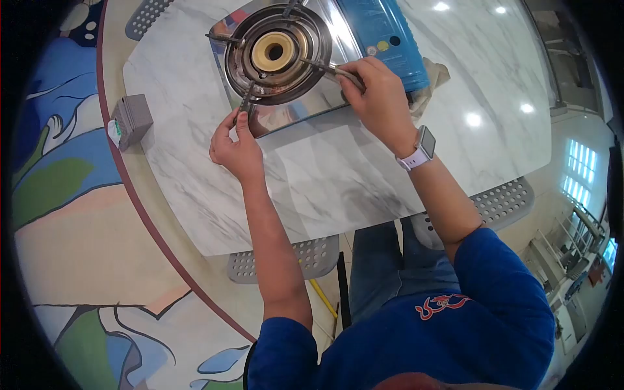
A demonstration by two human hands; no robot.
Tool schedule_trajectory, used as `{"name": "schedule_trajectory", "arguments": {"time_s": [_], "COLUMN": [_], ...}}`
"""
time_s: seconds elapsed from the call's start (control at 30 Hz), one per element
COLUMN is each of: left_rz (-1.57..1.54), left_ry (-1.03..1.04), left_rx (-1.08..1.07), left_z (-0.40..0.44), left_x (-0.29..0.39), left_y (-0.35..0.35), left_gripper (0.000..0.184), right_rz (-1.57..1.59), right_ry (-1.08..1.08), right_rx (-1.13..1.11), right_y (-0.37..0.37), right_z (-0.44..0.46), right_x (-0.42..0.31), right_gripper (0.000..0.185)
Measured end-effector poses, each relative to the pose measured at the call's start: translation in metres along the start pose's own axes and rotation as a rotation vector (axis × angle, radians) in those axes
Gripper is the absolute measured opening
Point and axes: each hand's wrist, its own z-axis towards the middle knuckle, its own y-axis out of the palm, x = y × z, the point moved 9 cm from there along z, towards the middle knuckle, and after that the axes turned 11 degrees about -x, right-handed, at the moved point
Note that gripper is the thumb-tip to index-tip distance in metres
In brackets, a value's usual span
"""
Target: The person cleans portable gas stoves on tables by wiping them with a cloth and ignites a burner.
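Note:
A gas stove (283, 120) with a shiny metal top stands at the far side of the table. Its round burner (268, 54) has a brass-coloured centre, a dark ring and a pan support (224, 38) with prongs pointing outward. My left hand (238, 148) pinches the near prong between thumb and fingers, at the stove's front edge. On the right side, my right hand (379, 97) is closed on a slim metal bar reaching over the burner. It looks like another prong of the pan support; its outer end is partly covered by my fingers.
The stove's blue side (380, 39) has a crumpled beige cloth (431, 84) beside it. A grey box (134, 120) sits at the table's left edge. Grey perforated stools (315, 257) are tucked near the marble-patterned table (305, 188). A painted wall (84, 247) runs along the left.

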Motion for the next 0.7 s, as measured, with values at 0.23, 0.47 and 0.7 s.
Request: {"name": "schedule_trajectory", "arguments": {"time_s": [0.23,0.47,0.7], "left_rz": [0.112,0.277,0.284], "left_ry": [0.076,0.046,0.082], "left_rx": [0.019,-0.059,0.017], "left_z": [-0.004,-0.001,-0.002], "left_x": [0.012,0.020,0.024], "left_y": [0.000,-0.002,-0.005], "left_gripper": [0.020,0.020,0.025], "right_rz": [0.068,0.098,0.140], "right_ry": [-0.020,-0.036,0.164], "right_rx": [0.060,0.040,0.138], "right_y": [0.003,-0.005,-0.081], "right_z": [-0.004,-0.005,-0.044], "right_x": [0.005,0.005,0.041], "right_gripper": [0.014,0.016,0.018]}}
